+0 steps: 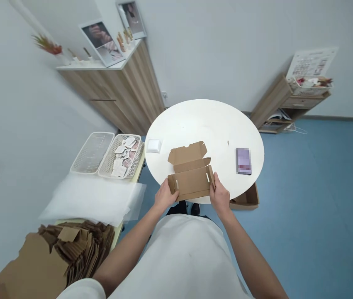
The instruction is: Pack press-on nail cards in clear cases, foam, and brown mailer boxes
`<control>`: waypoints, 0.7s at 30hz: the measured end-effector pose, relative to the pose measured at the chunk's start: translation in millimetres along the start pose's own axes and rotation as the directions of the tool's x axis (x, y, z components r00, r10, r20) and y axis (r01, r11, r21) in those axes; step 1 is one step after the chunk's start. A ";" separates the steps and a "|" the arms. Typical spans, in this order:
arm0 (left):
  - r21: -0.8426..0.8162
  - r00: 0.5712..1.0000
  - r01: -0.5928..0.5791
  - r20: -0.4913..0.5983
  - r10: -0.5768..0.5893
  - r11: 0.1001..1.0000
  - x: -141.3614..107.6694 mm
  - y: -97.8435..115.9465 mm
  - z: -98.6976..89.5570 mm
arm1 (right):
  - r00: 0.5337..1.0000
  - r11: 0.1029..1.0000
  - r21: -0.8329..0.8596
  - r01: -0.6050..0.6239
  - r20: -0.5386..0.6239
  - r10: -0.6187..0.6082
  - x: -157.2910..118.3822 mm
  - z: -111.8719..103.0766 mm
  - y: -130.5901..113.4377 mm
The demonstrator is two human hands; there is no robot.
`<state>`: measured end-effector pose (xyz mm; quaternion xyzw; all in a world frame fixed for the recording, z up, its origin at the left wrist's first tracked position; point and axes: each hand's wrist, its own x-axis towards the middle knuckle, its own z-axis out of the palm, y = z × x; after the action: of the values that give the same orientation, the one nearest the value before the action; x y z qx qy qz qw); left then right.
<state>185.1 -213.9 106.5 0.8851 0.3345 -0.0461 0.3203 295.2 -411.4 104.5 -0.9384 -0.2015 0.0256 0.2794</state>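
A brown cardboard box point(191, 182), partly folded, is held at the near edge of the round white table point(201, 120). Its lid flap lies spread out away from me, and the side walls stand partly up with white slots showing near both ends. My left hand point(164, 195) grips the box's left end, thumb on the inside. At the right end, my right hand point(220, 194) has its fingers closed around the side wall. On the table are a purple box point(244, 160) at the right and a small white packet point(154, 145) at the left.
Left of the table, a side surface carries a white basket of small packets point(122, 160), an empty-looking basket point(91, 153), translucent sheets point(92, 199) and stacked flat cardboard point(33, 265). An open carton point(247, 199) sits on the floor under the table's right side.
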 end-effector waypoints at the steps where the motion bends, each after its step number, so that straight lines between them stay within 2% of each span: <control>1: 0.015 1.000 -0.026 0.016 0.026 1.000 5.7 0.0 0.9 | 1.000 1.000 0.009 -0.026 0.001 0.026 -0.6 0.5 1.2; 5: -0.021 0.994 -0.070 0.084 0.071 0.997 29.0 -1.8 0.8 | 0.992 0.991 0.048 -0.123 0.006 0.123 3.0 -1.4 4.7; 9: -0.208 0.990 -0.073 0.100 0.096 0.975 49.2 -4.8 -7.0 | 0.981 0.977 0.098 -0.191 0.010 0.191 10.6 -3.3 5.9; 12: -0.369 0.995 -0.033 0.071 0.064 0.929 61.8 -11.0 -10.5 | 0.969 0.953 0.181 -0.244 0.005 0.247 14.8 2.9 5.9; 17: -0.581 0.999 0.005 0.035 0.019 0.814 77.2 -30.3 -1.4 | 0.949 0.889 0.345 -0.301 0.014 0.316 15.3 22.3 7.3; 21: -0.631 0.999 0.032 0.040 -0.009 0.775 83.8 -42.7 7.1 | 0.915 0.844 0.368 -0.389 0.053 0.399 13.0 30.7 15.5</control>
<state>224.2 -146.6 53.2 0.7219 0.3345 0.0497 0.6038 307.8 -402.4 71.1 -0.8899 0.0077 0.1079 0.4431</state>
